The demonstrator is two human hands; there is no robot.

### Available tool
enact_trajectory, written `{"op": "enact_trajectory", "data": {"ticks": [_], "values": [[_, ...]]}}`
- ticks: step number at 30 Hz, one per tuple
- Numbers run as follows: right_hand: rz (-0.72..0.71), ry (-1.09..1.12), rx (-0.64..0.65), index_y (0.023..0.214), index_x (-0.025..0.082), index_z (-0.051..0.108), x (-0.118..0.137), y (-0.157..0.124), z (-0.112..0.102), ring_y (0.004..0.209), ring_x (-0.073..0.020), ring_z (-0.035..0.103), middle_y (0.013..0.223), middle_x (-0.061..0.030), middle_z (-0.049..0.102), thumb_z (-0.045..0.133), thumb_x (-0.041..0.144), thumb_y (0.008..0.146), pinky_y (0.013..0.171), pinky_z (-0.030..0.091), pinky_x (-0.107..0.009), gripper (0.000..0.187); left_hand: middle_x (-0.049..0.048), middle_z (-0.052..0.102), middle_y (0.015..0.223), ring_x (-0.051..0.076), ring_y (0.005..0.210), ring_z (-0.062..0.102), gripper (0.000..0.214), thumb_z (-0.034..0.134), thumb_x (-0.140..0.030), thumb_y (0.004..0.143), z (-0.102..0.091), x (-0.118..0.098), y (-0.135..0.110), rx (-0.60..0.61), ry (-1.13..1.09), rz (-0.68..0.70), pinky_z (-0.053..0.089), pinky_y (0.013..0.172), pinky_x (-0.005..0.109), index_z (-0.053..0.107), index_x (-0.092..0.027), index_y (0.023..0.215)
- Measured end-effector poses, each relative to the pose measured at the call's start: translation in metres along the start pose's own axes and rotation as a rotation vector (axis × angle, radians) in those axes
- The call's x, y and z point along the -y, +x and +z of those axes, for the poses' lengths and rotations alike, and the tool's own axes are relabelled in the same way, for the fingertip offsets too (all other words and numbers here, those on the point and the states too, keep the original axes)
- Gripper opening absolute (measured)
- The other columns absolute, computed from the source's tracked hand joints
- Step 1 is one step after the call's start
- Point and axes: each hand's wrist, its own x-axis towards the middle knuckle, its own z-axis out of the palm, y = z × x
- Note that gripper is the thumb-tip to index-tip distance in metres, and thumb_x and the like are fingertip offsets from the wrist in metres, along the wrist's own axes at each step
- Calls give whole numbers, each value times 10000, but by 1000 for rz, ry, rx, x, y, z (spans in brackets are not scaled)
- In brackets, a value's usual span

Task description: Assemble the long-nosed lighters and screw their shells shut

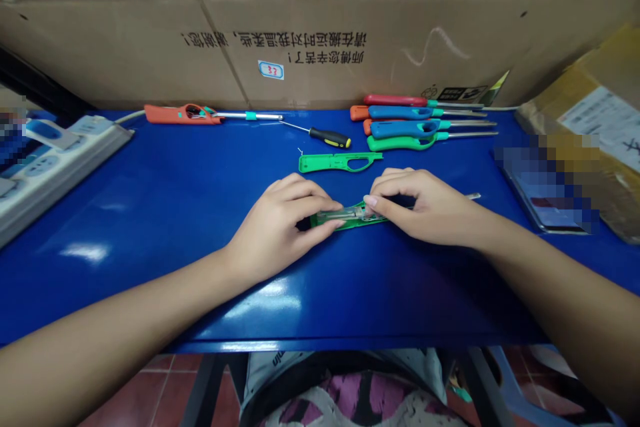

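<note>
— What is being held, and where?

— An open green lighter casing (353,223) is laid on the blue counter (150,227), near its middle. The casing's left end is pinched lightly between the thumb and fingers of the left hand (283,220). The right hand (425,203) is curled, its thumb and fingertips closed on the casing's middle; the exact contact underneath is hidden.

— How much of it is together?

— Roughly half, it seems. A clear inner part (340,215) appears to be seated in the casing. The other green half (325,163) is lying loose just behind, so the shell is not closed. Whether every small inner piece is in place cannot be told.

— And around it?

— A screwdriver (330,138) is placed beyond the loose half. An orange lighter (170,115) is set at back left, and several coloured lighters (397,128), apparently whole, are grouped at back right.
</note>
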Motion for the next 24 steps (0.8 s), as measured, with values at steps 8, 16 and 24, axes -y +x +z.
{"op": "enact_trajectory", "data": {"ticks": [8,16,24], "values": [[75,102,-58,767,199,691,1,0,1,784,-188,635,789,-23,709,624,319,890,782,461,-335,184,49,756,972,199,919,649,168,709,-291,926,0,1,-1,31,9,-22,500,853,364,770,-191,1047],[97,-173,-52,913,209,713,-11,-2,-20,856,-206,653,939,-49,728,575,327,902,785,483,-340,181,40,746,1001,194,923,639,173,678,-307,944,0,3,-1,100,18,-52,505,872,363,778,-215,1053],[216,-233,283,916,247,720,-22,-14,-61,851,-211,659,956,-22,739,606,462,881,750,494,-337,246,59,697,1020,202,918,636,197,659,-294,947,-3,6,-1,130,79,-75,524,849,371,771,-200,1078]]}}
